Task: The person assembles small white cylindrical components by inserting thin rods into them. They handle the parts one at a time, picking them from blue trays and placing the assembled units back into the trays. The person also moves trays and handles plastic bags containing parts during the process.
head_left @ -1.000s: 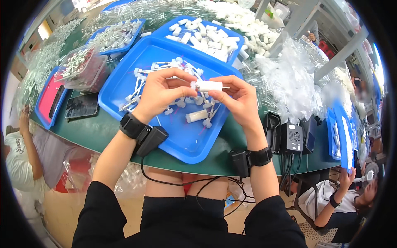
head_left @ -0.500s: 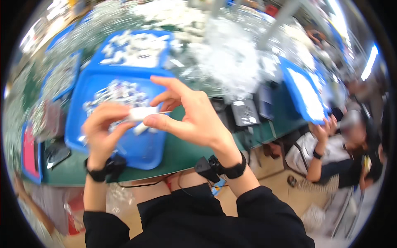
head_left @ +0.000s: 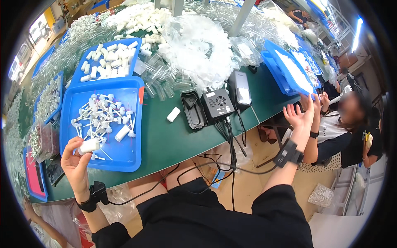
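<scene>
My left hand (head_left: 76,163) pinches a short white cylinder (head_left: 89,146), perhaps a cap, at the near-left corner of a blue tray (head_left: 136,153). Inside that tray lies a loose heap of small white-headed pieces with thin stems (head_left: 99,113). Another white cylinder (head_left: 122,133) rests at the heap's right side. Far to the right, my right hand (head_left: 298,115) is raised with its fingers spread and nothing seen in it. It is just below a tilted blue tray (head_left: 273,68) with a white sheet-like load, next to a co-worker's hand.
White cylinders fill a blue tray (head_left: 76,76) behind. Clear tubes and plastic bags (head_left: 198,45) pile up at the back. A black box with a fan (head_left: 218,103), a black open case (head_left: 192,109) and a lone white cylinder (head_left: 173,114) stand on the green table (head_left: 165,140). Cables hang over its edge.
My hands were together over the tray, with a white piece and thin stem between them. My right hand has swung far right and opened; my left moved left and down, keeping a white cylinder.
</scene>
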### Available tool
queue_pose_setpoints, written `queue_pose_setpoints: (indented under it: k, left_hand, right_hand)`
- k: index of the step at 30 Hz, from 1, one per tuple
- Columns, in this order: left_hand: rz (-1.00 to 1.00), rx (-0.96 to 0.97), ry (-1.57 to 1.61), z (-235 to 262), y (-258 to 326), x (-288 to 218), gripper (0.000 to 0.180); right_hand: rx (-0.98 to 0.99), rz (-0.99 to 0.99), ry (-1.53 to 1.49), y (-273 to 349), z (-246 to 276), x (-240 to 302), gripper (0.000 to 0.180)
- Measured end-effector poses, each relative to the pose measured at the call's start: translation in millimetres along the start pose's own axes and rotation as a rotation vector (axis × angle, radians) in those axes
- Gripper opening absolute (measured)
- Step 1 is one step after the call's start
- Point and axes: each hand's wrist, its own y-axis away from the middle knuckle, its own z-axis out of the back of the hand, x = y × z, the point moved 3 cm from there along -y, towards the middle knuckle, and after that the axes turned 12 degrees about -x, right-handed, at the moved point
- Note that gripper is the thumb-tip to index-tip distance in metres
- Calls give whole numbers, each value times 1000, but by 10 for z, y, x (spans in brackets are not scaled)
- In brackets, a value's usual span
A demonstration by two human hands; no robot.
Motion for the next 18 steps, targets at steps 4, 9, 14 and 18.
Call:
queue_pose_setpoints:
  k: [4,9,14,18]
  left_hand:
    - [13,-33,-113,58,81,-35,31]
    - [64,-13,-153,85,152,33,27]
    - [64,-1,-206,204,230,175,24]
    - [79,3,-210,189,288,219,23]
  right_hand:
    - [99,-24,7,-107,-287,40,100]
    - [130,-63,-16,-386,-518,111,94]
    - [197,237,220,-829,-525,-38,52]
    - [65,540,447,-985,-227,-821,22]
